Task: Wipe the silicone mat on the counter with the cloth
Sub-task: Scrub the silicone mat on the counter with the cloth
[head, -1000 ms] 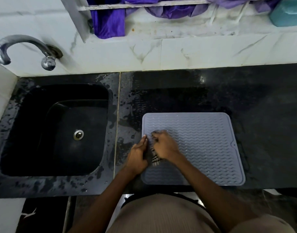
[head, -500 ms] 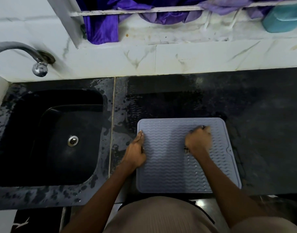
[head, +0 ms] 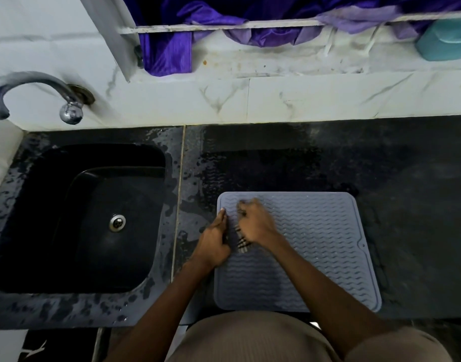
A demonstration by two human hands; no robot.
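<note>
A grey silicone mat (head: 315, 244) with a wavy ribbed surface lies flat on the black counter (head: 406, 178), near its front edge. My right hand (head: 255, 224) presses a small striped cloth (head: 241, 242) onto the mat's left part; only a corner of the cloth shows below the hand. My left hand (head: 213, 241) rests flat on the mat's left edge, fingers together, holding it down. The two hands are almost touching.
A black sink (head: 80, 218) with a metal drain is set into the wet counter at the left, under a chrome tap (head: 33, 92). White marble wall behind. On the ledge above hang purple fabric (head: 169, 48) and a teal container (head: 446, 40).
My right hand has swept the cloth from the mat's right part back to its left part, close to my left hand. The left hand stays on the mat's left edge.
</note>
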